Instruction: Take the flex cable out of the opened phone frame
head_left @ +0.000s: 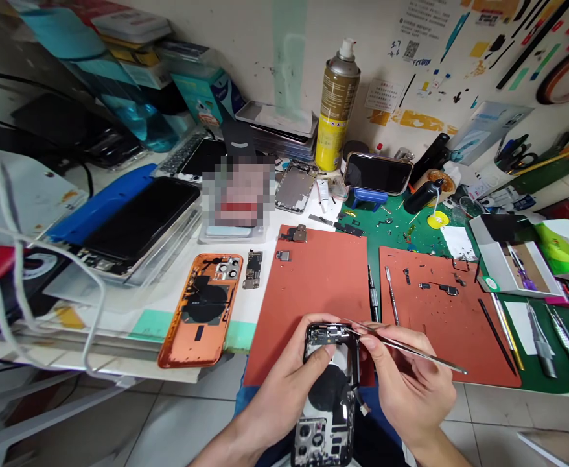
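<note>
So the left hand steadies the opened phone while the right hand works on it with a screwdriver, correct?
Not quite: the right hand holds tweezers, not a screwdriver, their tips at the opened phone, which the left hand steadies, as the head view shows.

Opened phone chassis (330, 389): held at the near edge of the red mat (313, 285), left hand (284, 383) gripping its side, thumb on the top. Right hand (406, 383) pinches tweezers (401, 347), tips on the chassis top end. Orange back cover (201, 310): left of the mat, flat. 1 spray can (336, 107): beyond the mat, upright. 2nd red mat (447, 311): right of the 1st, small parts on it.
</note>
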{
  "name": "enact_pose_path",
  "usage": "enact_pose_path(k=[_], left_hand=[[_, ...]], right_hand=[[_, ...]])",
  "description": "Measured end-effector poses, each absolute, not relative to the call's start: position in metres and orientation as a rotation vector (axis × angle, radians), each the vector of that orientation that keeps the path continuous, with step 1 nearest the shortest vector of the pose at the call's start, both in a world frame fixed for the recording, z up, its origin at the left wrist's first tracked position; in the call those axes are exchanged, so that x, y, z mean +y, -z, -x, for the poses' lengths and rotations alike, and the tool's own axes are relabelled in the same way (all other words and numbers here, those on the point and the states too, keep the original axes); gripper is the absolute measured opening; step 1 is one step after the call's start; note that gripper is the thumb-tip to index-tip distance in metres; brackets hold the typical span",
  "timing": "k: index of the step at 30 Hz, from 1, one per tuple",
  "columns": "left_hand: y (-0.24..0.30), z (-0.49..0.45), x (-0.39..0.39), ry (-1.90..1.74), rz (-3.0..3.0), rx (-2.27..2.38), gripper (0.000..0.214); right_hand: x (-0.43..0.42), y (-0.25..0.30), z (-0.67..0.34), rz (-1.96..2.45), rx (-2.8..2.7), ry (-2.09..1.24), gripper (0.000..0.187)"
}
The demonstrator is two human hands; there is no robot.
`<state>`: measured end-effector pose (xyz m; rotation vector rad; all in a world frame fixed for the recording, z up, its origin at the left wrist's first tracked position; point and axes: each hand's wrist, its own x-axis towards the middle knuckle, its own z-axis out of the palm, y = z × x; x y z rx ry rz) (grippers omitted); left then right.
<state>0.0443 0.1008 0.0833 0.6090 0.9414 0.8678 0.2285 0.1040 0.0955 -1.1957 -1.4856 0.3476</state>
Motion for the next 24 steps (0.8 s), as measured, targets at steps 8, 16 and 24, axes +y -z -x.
enact_pose_path(k=[8,16,24], left_hand=[[-0.096,-0.045,0.104,-0.867,-0.526,0.948,0.032],[-0.095,-0.045,0.104,-0.862,-0.530,0.918,0.031],[-0.090,-0.045,0.104,-0.883,-0.607,0.934,0.028]], right_hand=[[0.103,-0.098,-0.222,1.262,-1.489,-0.243,0.024],[0.104,-0.095,-0.226,1.229,-1.496,-0.326,0.025],[0.106,-0.093,-0.230,1.152,-1.503,-0.378,0.024]])
